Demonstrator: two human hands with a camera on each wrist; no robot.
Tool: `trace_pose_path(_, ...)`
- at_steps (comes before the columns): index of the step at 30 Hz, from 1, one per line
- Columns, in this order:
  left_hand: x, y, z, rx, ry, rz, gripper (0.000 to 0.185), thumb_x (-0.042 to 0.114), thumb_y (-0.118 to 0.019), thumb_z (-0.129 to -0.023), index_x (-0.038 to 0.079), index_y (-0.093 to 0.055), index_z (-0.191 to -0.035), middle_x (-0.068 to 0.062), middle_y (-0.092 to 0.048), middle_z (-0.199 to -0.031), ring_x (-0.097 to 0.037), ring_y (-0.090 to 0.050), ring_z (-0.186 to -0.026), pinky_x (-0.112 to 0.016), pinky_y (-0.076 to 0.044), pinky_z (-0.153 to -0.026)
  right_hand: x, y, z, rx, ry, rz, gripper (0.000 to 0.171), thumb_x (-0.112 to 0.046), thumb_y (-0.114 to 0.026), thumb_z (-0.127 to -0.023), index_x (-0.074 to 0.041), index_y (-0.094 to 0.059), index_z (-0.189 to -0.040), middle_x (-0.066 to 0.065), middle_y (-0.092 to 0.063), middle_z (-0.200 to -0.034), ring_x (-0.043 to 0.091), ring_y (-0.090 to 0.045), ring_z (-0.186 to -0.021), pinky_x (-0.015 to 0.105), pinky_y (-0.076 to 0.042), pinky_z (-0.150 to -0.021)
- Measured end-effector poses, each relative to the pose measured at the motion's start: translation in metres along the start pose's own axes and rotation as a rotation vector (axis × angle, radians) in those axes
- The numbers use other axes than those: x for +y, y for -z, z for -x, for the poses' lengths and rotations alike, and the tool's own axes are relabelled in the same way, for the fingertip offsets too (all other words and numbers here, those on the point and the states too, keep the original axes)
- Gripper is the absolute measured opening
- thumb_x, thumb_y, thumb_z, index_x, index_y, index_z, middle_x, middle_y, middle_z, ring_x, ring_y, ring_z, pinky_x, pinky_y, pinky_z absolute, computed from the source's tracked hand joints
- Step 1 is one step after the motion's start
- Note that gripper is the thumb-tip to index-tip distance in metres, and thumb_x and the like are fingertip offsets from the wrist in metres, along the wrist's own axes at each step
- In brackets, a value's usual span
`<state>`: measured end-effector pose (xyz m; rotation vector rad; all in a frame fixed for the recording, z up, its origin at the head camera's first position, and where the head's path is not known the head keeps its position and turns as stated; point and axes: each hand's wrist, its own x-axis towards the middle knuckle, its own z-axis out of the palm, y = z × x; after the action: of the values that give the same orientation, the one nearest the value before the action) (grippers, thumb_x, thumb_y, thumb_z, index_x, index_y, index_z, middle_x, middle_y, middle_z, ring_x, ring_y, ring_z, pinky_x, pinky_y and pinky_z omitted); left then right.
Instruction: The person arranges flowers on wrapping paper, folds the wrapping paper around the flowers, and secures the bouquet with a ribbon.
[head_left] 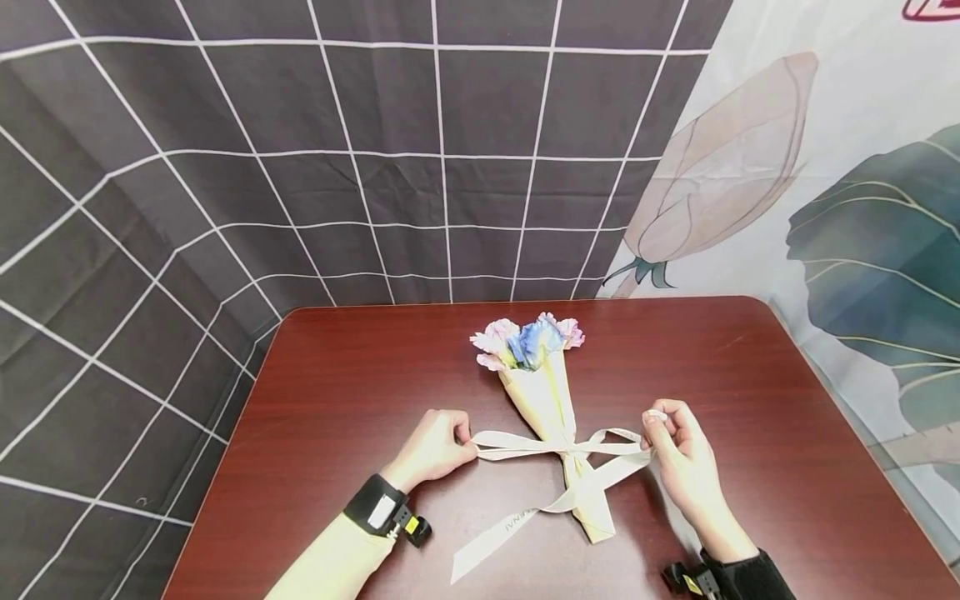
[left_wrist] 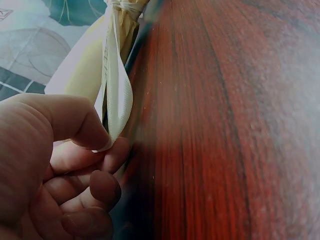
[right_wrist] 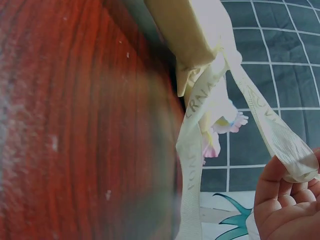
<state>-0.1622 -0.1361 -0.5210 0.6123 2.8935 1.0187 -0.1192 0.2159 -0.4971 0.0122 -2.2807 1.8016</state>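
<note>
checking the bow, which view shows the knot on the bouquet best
The head view: the knot sits in full sight on the bouquet, with a ribbon loop running to the left hand and right hand. The left wrist view shows it only at the top edge; the right wrist view shows blurred ribbon bands.

Under your hands lies a dark red-brown wooden surface [head_left: 360, 392], polished smooth with a soft sheen. The cream ribbed fabric ribbon [head_left: 517, 446] looks matt and finely woven. The pale yellow paper cone wrap [head_left: 543, 400] is matt; its pastel flowers [head_left: 528, 340] look like crinkled paper.
</note>
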Motion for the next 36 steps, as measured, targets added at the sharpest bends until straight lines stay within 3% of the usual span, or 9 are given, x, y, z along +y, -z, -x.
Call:
trace_pose_path(11, -0.004, 0.003, 0.001, -0.004, 0.031, -0.069, 0.023, 0.016, -0.069, -0.062, 0.026, -0.049, -0.056, 0.016, -0.043, -0.05, -0.003, -0.043, -0.05, -0.02, -0.033, -0.044, 0.006, 0.005, 0.004, 0.014, -0.026, 0.062, 0.012, -0.011, -0.052, -0.097, -0.001, -0.05, -0.104, 0.012, -0.051, -0.068, 0.016, -0.051, -0.062, 0.026, -0.038, -0.054)
trace_pose_path(18, -0.003, 0.005, 0.003, -0.008, 0.037, -0.066, 0.022, 0.015, -0.067, -0.062, 0.025, -0.048, -0.055, 0.015, -0.043, -0.049, -0.004, -0.042, -0.049, -0.021, -0.032, -0.042, -0.011, 0.005, 0.01, 0.03, -0.02, 0.102, 0.009, -0.007, -0.052, -0.097, 0.002, -0.051, -0.1, 0.019, -0.05, -0.066, 0.018, -0.048, -0.056, 0.028, -0.034, -0.046)
trace_pose_path(26, -0.007, 0.005, 0.003, -0.001, 0.054, -0.079, 0.024, 0.017, -0.068, -0.064, 0.027, -0.048, -0.056, 0.016, -0.042, -0.049, -0.003, -0.042, -0.049, -0.021, -0.033, -0.043, -0.018, 0.004, 0.01, 0.024, 0.004, 0.112, 0.008, -0.006, -0.053, -0.096, 0.002, -0.052, -0.099, 0.018, -0.051, -0.065, 0.017, -0.051, -0.058, 0.026, -0.036, -0.049)
trace_pose_path(36, -0.002, 0.008, 0.003, -0.015, 0.041, -0.096, 0.024, 0.014, -0.066, -0.064, 0.024, -0.047, -0.056, 0.014, -0.043, -0.051, -0.005, -0.043, -0.051, -0.021, -0.033, -0.044, -0.019, 0.005, 0.013, 0.056, -0.062, 0.196, 0.008, -0.009, -0.054, -0.096, -0.002, -0.054, -0.098, 0.016, -0.054, -0.065, 0.015, -0.051, -0.057, 0.025, -0.036, -0.049)
